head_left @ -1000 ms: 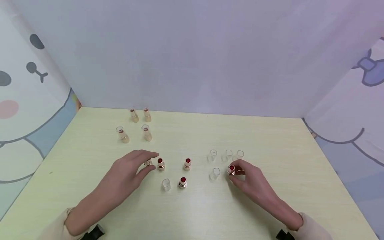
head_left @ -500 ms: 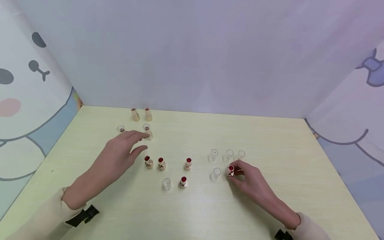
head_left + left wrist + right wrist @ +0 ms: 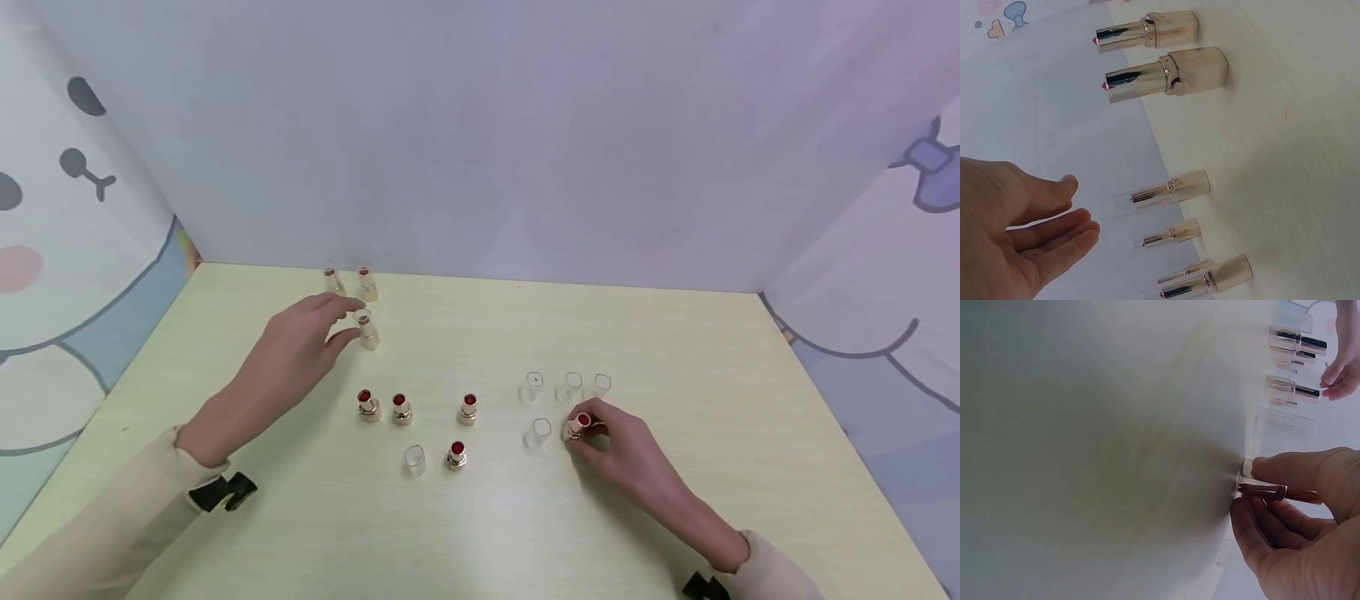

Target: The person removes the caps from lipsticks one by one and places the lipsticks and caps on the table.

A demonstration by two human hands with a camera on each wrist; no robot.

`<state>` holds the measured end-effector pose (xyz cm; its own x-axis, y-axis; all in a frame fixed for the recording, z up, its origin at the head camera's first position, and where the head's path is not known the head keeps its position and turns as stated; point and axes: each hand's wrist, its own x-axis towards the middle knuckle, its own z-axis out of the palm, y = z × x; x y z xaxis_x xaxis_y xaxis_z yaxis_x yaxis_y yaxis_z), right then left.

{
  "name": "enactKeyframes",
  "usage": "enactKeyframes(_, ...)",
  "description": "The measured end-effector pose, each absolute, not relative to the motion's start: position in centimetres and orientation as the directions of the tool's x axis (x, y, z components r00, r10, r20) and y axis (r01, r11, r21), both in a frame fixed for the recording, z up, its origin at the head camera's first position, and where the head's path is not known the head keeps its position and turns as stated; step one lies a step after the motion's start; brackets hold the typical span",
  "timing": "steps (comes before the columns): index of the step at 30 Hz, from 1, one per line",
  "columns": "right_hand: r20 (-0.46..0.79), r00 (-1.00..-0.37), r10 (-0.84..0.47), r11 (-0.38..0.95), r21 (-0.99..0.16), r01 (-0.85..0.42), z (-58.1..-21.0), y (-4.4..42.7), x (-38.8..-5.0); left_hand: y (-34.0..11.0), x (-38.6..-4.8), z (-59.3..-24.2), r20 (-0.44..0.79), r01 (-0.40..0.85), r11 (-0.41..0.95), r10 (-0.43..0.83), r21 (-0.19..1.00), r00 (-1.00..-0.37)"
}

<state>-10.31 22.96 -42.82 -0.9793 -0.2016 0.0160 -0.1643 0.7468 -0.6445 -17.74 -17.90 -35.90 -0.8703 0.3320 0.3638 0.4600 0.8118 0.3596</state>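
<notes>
My left hand hovers with thumb and fingers apart beside a clear-capped lipstick on the table's far left. In the left wrist view, the fingertips are clear of all lipsticks. My right hand pinches an uncapped lipstick, red tip up and leaning right, low over the table; fingers partly hide it. Just left of that hand stands a clear cap. Uncapped lipsticks stand mid-table: one at left, one beside it, others farther right and nearer.
Several clear caps stand behind the right hand, and another cap lies front of centre. Two lipsticks stand near the back edge. A pale curtain closes off the rear of the wooden table.
My left hand has moved from around the leftmost uncapped lipstick, back toward the capped ones, leaving that lipstick standing. My right hand stays in place; its lipstick now leans more.
</notes>
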Motion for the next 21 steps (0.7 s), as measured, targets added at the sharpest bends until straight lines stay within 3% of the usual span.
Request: enactKeyframes(21,-0.020,-0.980,-0.199,0.750,-0.646,-0.139,-42.9,23.0,-9.8,-17.4,-20.1,-38.8,0.256,0.442,0.830,0.370,0.341,-0.893)
